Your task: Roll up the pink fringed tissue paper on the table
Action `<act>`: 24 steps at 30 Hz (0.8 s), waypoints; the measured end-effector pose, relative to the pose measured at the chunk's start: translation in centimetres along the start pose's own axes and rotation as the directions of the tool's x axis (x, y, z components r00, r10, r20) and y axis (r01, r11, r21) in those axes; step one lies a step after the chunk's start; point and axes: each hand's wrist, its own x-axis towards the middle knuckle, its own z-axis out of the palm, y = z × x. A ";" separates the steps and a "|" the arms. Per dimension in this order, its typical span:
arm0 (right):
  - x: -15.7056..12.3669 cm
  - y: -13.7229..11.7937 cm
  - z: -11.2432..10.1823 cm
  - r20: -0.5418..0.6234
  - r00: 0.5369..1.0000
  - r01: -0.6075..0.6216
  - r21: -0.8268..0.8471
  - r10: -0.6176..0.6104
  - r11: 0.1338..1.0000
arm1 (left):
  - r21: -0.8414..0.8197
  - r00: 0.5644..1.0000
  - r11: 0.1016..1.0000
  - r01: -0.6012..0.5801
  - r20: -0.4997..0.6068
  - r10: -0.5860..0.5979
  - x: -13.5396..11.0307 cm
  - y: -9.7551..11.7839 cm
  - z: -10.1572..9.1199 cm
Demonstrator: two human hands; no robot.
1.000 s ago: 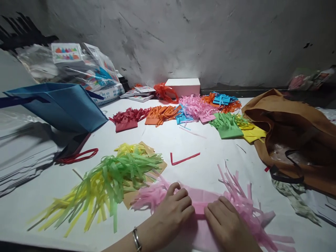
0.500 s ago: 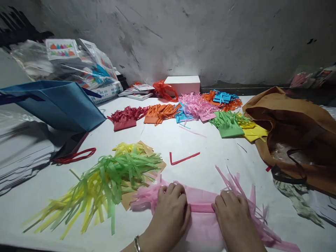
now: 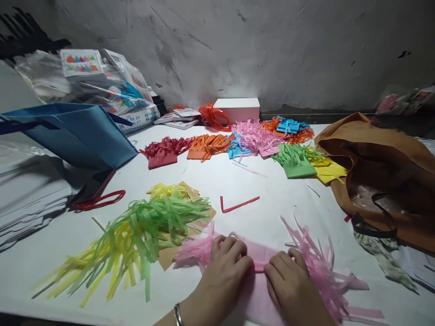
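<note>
Pink tissue paper [image 3: 260, 294] with fringed strips at both ends lies at the table's near edge. Across its middle runs a narrow folded band, a deeper pink. My left hand [image 3: 228, 262], with a silver bracelet at the wrist, presses its curled fingers on the left part of that fold. On the right part, my right hand [image 3: 288, 276] does the same, fingers bent over the paper. Only a short stretch of the fold shows between the hands. To the left lie green fringed tissue [image 3: 152, 222] and yellow fringed tissue [image 3: 117, 253], partly over brown paper [image 3: 166, 258].
Folded fringed bundles line the back: dark red [image 3: 163, 158], orange [image 3: 199, 151], pink [image 3: 254, 138], green [image 3: 299, 167] and yellow [image 3: 329, 170]. A bent red strip [image 3: 239, 204] lies mid-table. A brown bag [image 3: 384, 140] stands right, a blue bag [image 3: 78, 136] left, a white box [image 3: 236, 108] behind.
My two hands have come closer together along the pink fold, the right one moving left and the left one slightly right. The right fringe has shifted and spread a little.
</note>
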 end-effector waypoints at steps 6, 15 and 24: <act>0.5 -0.6 0.2 0.042 0.999 -0.008 -0.011 0.009 1.000 | 0.002 0.982 0.988 -0.154 -0.113 0.153 0.0 -0.4 0.4; -2.1 1.3 -0.5 0.043 0.997 -0.063 -0.089 0.067 0.994 | -0.021 0.999 0.999 -0.036 0.005 0.036 0.0 -0.5 1.0; -2.2 0.8 -0.9 0.119 0.958 -0.216 -0.297 0.260 0.930 | 0.303 0.950 0.951 0.057 0.278 -0.146 2.3 0.9 0.1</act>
